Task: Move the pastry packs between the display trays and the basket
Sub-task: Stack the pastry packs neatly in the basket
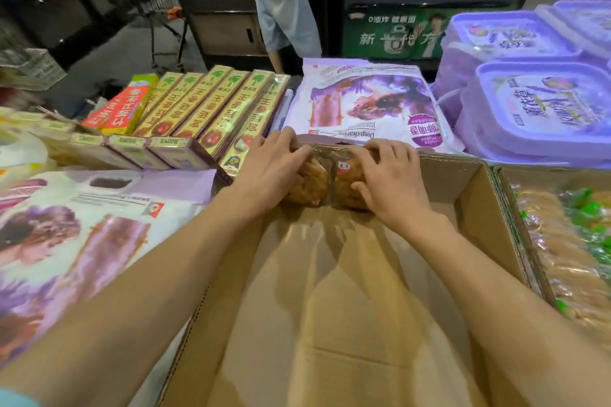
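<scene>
Both hands reach to the far end of a plain corrugated cardboard box (472, 188). The left hand (267, 165) curls round one clear-wrapped, golden, crumbly pastry pack (310, 182); the right hand (393, 182) grips its neighbour (347, 188), the two packs touching side by side against the box's far wall.

"Deep cleaning" — purple bag (363, 99); "0油炸 健康面" — green sign (393, 31)
</scene>
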`<state>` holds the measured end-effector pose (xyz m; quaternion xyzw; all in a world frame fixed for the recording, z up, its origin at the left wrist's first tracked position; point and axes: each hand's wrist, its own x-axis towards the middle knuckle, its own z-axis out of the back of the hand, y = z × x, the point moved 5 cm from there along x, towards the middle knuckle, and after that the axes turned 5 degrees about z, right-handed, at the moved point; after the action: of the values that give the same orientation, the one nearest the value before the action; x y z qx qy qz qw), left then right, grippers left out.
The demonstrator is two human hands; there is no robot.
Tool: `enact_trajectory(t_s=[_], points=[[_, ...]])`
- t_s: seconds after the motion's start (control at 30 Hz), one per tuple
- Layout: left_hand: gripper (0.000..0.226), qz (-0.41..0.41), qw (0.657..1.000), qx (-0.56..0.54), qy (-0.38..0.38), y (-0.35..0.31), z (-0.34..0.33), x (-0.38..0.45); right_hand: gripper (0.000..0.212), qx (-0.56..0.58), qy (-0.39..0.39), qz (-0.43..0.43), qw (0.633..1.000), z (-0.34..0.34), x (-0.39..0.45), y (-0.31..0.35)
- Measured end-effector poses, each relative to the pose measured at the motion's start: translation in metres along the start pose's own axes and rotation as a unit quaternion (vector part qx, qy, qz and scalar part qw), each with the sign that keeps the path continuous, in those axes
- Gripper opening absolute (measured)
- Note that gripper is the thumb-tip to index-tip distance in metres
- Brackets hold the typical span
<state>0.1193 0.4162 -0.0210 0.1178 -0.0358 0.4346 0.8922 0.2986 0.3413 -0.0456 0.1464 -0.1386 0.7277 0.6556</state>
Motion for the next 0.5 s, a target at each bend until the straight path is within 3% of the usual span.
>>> enact_trajectory(t_s=[0.13,0.27,0.37,0.5], points=[[0.065,0.058,0.998,-0.009,-0.031,-0.003,0.010,-0.005,0.067,-0.007,-0.009,-0.005,1.000,0.020,-0.010,0.009],[0.068,0.076,0.991,-0.074,-0.076,0.012,0.049,-0.046,0.054,0.028,-0.034,0.032,0.998,0.054,-0.023,0.048],[0.066,0.109,0.972,-0.128,-0.167,0.063,0.100,-0.144,0.043,0.077,-0.046,0.089,0.992,0.086,-0.018,0.118],[0.052,0.231,0.937,-0.091,-0.247,0.159,0.144,-0.369,0.042,0.165,-0.059,0.198,0.964,0.129,-0.006,0.283]])
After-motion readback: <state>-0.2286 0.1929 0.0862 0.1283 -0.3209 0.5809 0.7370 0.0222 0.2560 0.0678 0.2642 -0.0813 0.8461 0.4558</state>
